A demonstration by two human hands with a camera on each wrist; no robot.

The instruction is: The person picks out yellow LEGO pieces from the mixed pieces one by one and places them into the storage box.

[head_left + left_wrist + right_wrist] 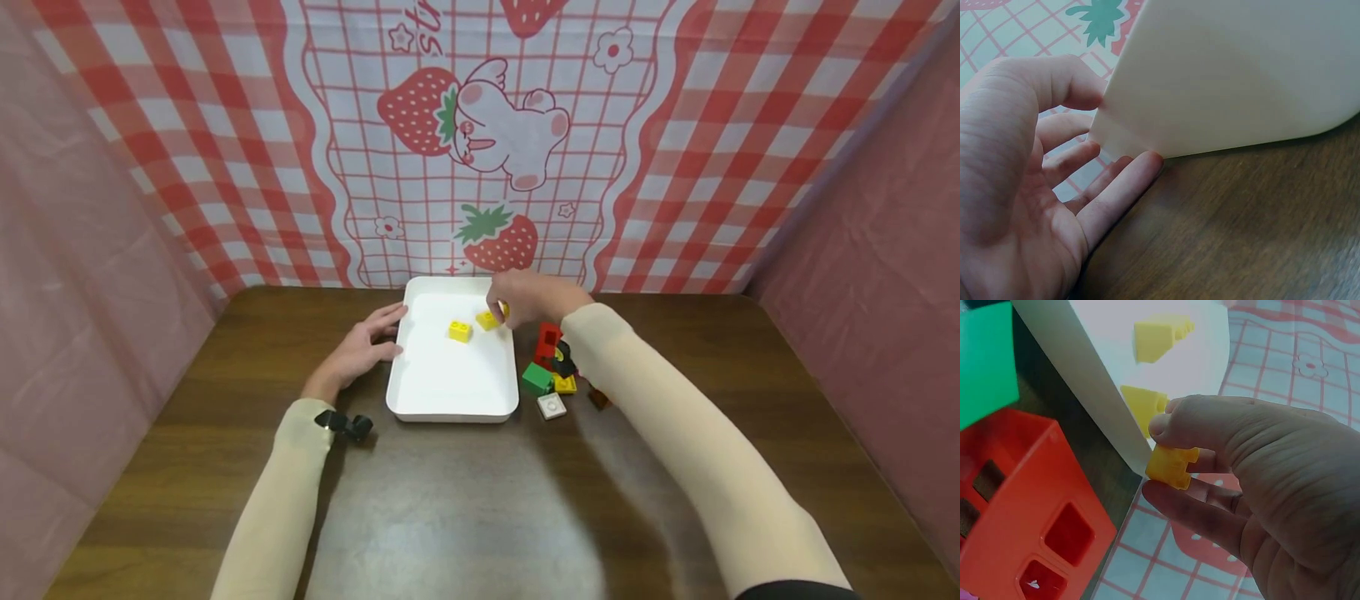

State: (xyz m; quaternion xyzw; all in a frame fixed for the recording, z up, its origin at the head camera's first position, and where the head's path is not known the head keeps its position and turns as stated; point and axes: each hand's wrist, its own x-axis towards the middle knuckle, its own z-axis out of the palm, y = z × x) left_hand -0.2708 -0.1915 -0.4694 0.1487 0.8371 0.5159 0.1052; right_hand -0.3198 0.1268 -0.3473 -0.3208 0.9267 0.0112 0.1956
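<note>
Have one yellow brick [1169, 465] pinched between thumb and fingertips of the right hand [534, 293], near the far right corner of a white tray [450, 383]. Cannot tell whether touching the wall. Inside the tray, see two more yellow pieces: a middle brick [461, 332] and, just right of it and slightly farther, a second brick [487, 320]. At the left wall, note left hand [363, 346], fingers extended and apart, touching the outside, gripping nothing; read as steadying.

Judge step in hand as adding a brick to those in the tray. Next, would need to lower onto bare floor, then part thumb and fingers without nudging the second brick.

On the tabletop [435, 508], right of the tray, list: red block [547, 343], green block [537, 379], yellow piece [565, 384], white piece [552, 407]. Beyond, find strawberry-print cloth [637, 225].
</note>
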